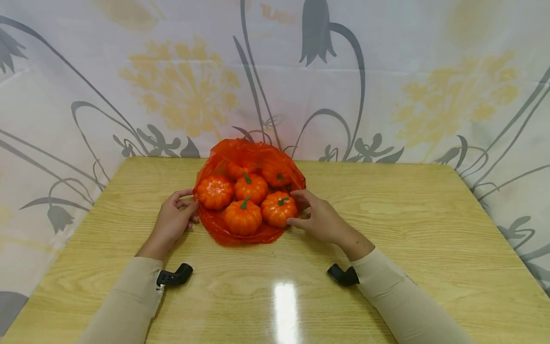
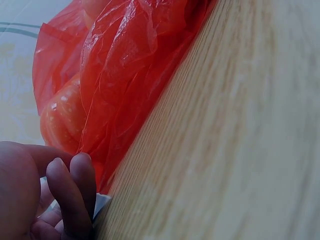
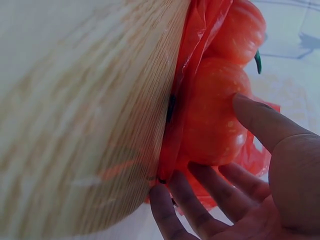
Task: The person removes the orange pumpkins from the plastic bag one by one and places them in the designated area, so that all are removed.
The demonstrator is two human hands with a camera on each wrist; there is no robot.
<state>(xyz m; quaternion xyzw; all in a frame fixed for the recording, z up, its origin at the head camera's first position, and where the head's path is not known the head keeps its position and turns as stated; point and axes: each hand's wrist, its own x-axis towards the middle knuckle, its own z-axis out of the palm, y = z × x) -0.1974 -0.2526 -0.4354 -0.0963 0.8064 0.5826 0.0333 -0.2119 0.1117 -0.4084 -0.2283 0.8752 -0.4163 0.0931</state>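
Observation:
Several shiny orange toy pumpkins with green stems, one of them [image 1: 242,218] at the front, lie in an opened red plastic bag [image 1: 223,237] on the table. My left hand [image 1: 172,217] is at the bag's left side, pinching its edge between thumb and finger; in the left wrist view the fingertips meet the red film [image 2: 125,105]. On the other side, my right hand [image 1: 322,217] has its thumb and fingers curved around the front right pumpkin [image 1: 277,210]. The right wrist view shows the thumb on this pumpkin [image 3: 212,115], with the other fingers partly behind it.
The wood-grain table [image 1: 275,296] runs up to a flower-patterned cloth [image 1: 275,86] behind the bag. Black wrist mounts [image 1: 174,275] sit on both beige sleeves. A bright reflection lies on the table's near part.

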